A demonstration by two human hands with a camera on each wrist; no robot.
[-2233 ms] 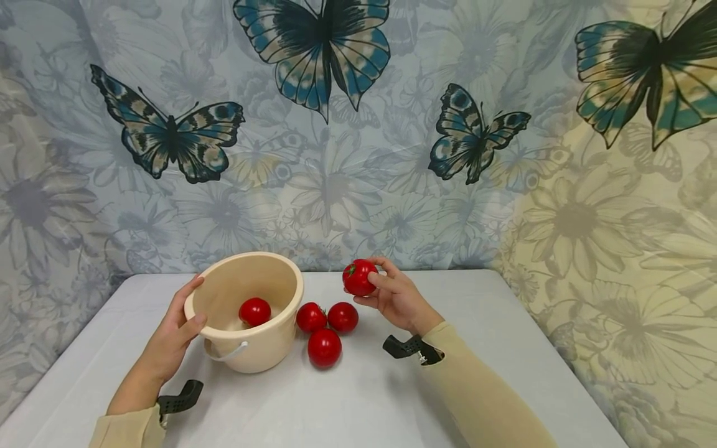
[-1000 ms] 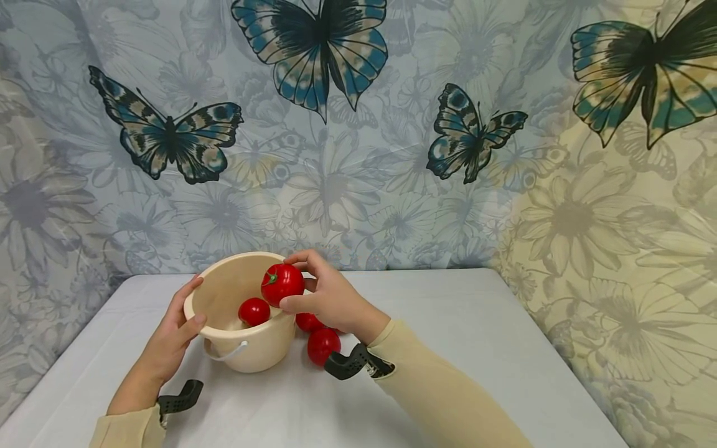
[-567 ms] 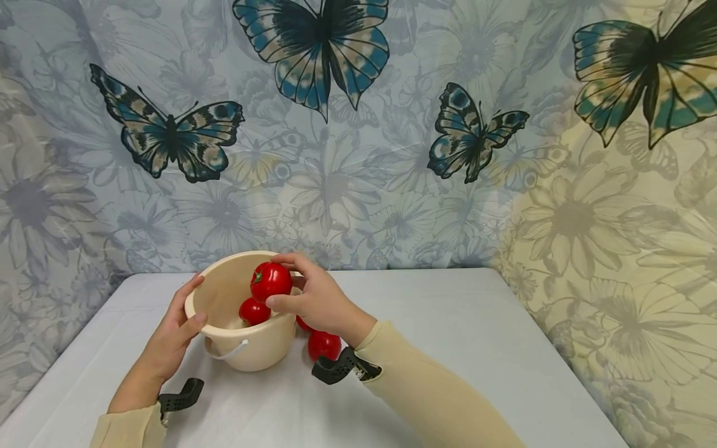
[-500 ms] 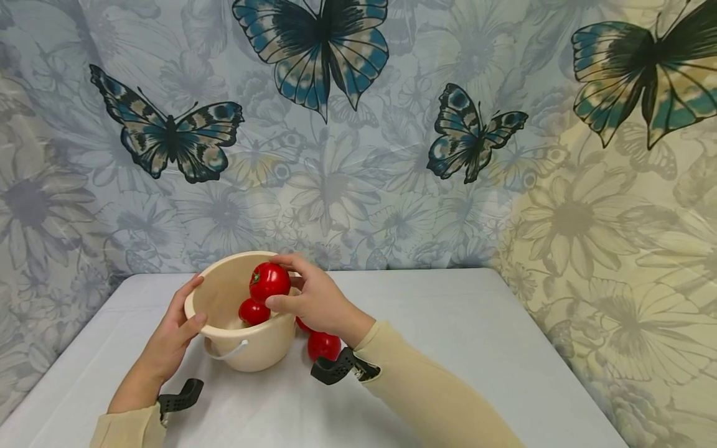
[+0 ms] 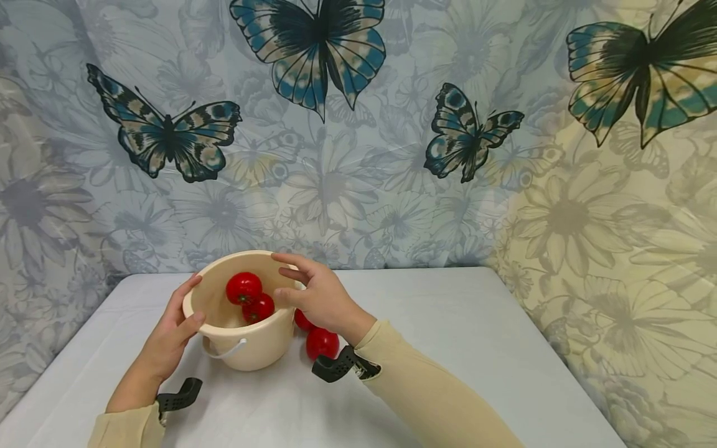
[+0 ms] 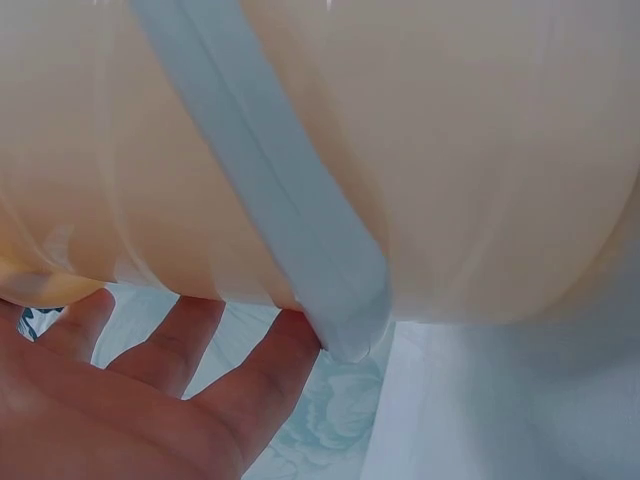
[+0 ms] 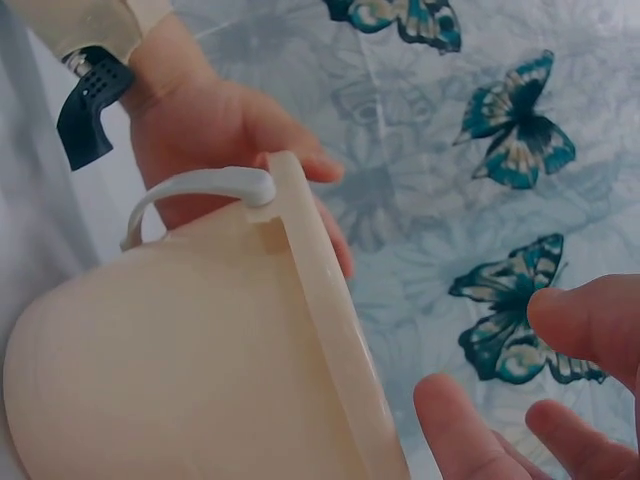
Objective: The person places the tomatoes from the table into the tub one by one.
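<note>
A cream bucket [image 5: 254, 351] leans on the table with its mouth toward me. My left hand [image 5: 169, 341] holds its left rim, thumb at the front edge; the left wrist view has those fingers [image 6: 262, 385] against the bucket's side, by the pale handle [image 6: 250, 150]. Two red tomatoes lie inside, one tomato [image 5: 243, 287] partly over the other tomato [image 5: 259, 308]. At the right rim my right hand [image 5: 325, 300] is spread, thumb and fingers apart and nothing between them, as the right wrist view also shows by the fingertips [image 7: 445, 405].
Right of the bucket, a tomato [image 5: 322, 343] sits on the white-covered table [image 5: 448, 348], and another tomato [image 5: 303, 320] shows partly behind my right hand. A butterfly-print cloth [image 5: 347, 205] hangs behind the table's back edge.
My right hand has carried a tomato leftward from above the table into the bucket and let it go; it lies beside the first tomato. My left hand stays on the rim.
</note>
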